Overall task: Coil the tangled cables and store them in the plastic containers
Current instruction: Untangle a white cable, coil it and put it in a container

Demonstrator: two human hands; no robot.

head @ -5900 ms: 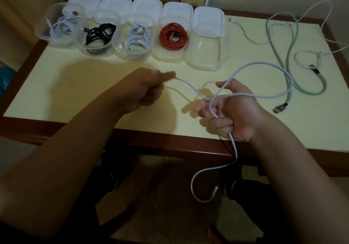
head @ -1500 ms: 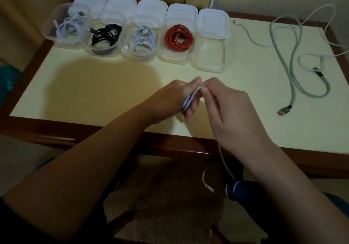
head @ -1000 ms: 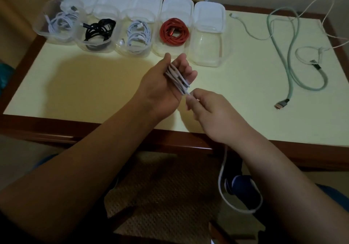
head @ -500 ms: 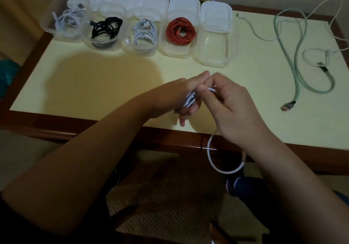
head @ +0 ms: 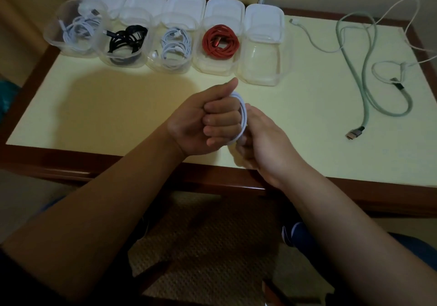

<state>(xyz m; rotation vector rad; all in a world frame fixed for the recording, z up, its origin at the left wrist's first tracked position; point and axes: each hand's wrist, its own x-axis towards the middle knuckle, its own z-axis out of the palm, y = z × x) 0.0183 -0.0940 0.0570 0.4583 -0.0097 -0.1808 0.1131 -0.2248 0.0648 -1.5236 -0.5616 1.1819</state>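
Observation:
A white cable is wound in loops around the curled fingers of my left hand, thumb up, over the table's front part. My right hand is against the coil from the right, its fingers curled on the loops' lower end. Five clear plastic containers line the back: four hold coiled cables, white, black, white and red. The fifth container holds nothing. A pale green cable and a thin white cable lie loose and tangled at the right.
The pale yellow table top has a dark wooden rim. Open lids stand behind each container. Below the front edge there is woven flooring and a dark shoe. A wall runs behind the table.
The cable's hanging tail has been drawn up into the coil; nothing dangles below the table edge now. My left hand turned its curled fingers toward me, and my right hand dropped to the coil's lower end.

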